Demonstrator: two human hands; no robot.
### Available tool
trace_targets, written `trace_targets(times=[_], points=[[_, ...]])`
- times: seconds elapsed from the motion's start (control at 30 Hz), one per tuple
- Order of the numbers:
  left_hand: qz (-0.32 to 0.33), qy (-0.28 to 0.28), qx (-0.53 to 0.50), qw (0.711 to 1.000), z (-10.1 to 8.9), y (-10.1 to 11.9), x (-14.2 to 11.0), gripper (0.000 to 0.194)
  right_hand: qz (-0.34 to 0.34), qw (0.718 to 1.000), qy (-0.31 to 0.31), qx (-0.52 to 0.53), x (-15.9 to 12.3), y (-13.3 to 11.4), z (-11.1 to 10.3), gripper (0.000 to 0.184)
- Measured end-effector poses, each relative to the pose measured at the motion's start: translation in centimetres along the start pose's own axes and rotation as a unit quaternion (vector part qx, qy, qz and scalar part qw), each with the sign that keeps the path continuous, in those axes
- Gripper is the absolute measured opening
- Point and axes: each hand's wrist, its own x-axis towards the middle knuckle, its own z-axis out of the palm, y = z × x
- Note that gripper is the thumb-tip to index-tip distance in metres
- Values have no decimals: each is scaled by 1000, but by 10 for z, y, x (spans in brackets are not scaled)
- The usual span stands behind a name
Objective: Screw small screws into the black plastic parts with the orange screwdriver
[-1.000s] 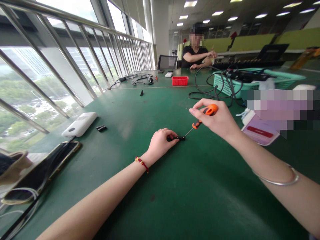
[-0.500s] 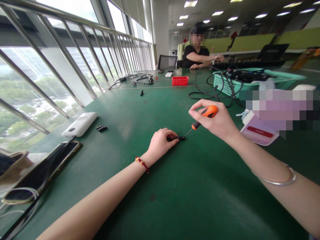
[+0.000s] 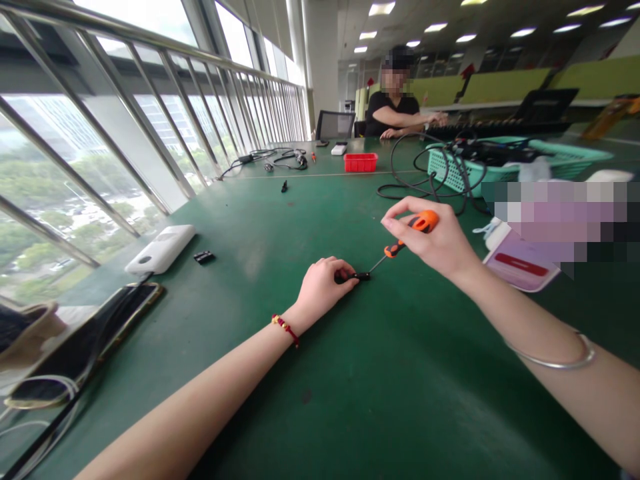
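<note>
My left hand (image 3: 324, 285) is closed on a small black part (image 3: 362, 276), pressing it to the green table (image 3: 320, 373); the fingers cover much of it, and I cannot make out its kind. An orange and black screwdriver (image 3: 396, 249) is pinched by its handle in my right hand (image 3: 440, 240). The screwdriver slants down to the left, and its thin metal tip meets the right end of the black part. Further left lies another small black piece (image 3: 204, 257), and a third black piece (image 3: 285, 187) sits farther back.
At left are a white power bank (image 3: 163, 248) and a phone (image 3: 90, 347) with cables. Behind stand a red basket (image 3: 361, 163) and a teal basket (image 3: 447, 168) with black cables. A purple-cased object (image 3: 523, 260) lies right. A person (image 3: 393, 107) sits at the far end.
The screwdriver handle has turned a little in my right hand, which has shifted slightly to the right. My left hand and the black part stay in place.
</note>
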Motion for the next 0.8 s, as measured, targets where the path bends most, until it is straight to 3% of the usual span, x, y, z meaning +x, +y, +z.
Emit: trace_targets(times=[0.07,0.23,0.53,0.8], points=[[-5,6,7,1000,0,0,0,9,-11,1000,-9,22,0,1,1,10],[-18,22,27,999,-1,2,-1,8,11,999,-8,47,1,6,3,26],[-61,57,56,995,-2,3,-1,6,2,1000,-1,16,-3,4,8,9],[-75,64,82,992,-2,4,-3,6,-18,999,30,34,-16,9,0,9]])
